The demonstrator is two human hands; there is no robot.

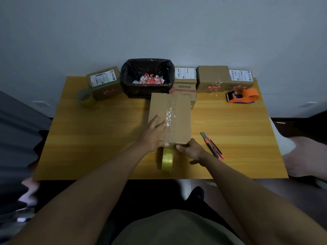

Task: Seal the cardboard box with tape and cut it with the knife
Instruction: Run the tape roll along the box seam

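the cardboard box (169, 117) sits mid-desk, long axis running toward 12 o'clock, with a strip of tape along its centre seam and torn white label scraps stuck on top. the tape roll (167, 159) stands on edge against the box's near end at 6 o'clock, seemingly joined to the seam strip, though that link is hard to make out.

risks, as i judge them: if the roll tips or gets dragged sideways, the tape could wrinkle or stick to itself before it wraps the near edge. pressing unevenly may leave the seam strip lifted over the label scraps. the knife (212, 145) lies at 3 o'clock of the box, just beside the right wrist, and its metal tip appears to be exposed; a careless reach could nick the hand, and cutting close to the box could score the cardboard.

the left hand (154, 133) lies flat, fingers spread, pressing the box top left of the seam, thumb at the near edge. the right hand (192, 151) is loosely curled at the near right corner, touching the box's edge, clamped on nothing.
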